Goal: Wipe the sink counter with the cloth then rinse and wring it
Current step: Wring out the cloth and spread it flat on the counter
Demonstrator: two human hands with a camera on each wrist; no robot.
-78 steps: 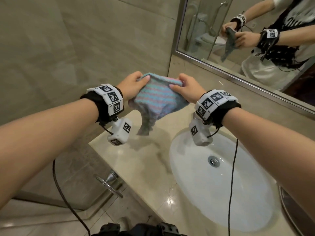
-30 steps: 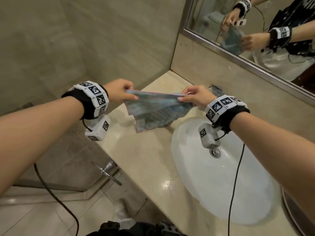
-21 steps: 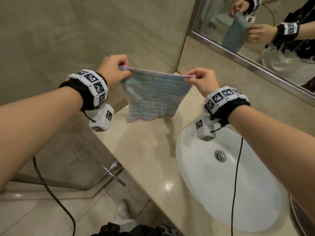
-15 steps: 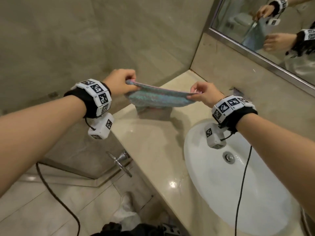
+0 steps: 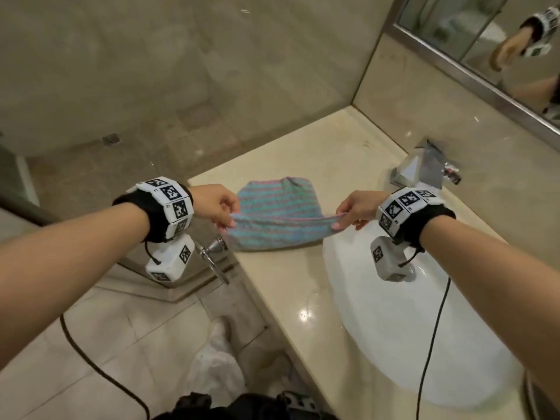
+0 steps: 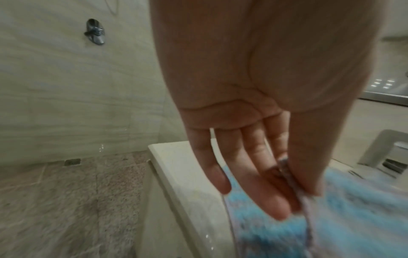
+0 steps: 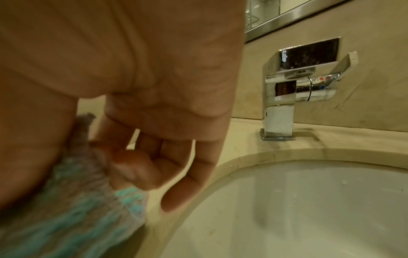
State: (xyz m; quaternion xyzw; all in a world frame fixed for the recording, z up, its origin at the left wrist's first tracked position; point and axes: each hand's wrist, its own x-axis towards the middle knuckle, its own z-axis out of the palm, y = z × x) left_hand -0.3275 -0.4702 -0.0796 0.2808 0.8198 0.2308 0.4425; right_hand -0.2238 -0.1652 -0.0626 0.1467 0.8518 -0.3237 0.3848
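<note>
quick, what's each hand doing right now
Left hand: pinching one corner of the cloth.
Right hand: pinching the opposite corner of the cloth.

We see a glossy beige stone table point(image 5: 285, 286) set into a wall corner, a white oval sink point(image 5: 403, 325) sunk into it on our right, a chrome tap point(image 5: 419, 168) standing behind the sink, a striped blue-pink cloth point(image 5: 277, 216) lying partly on it left of the sink.
</note>
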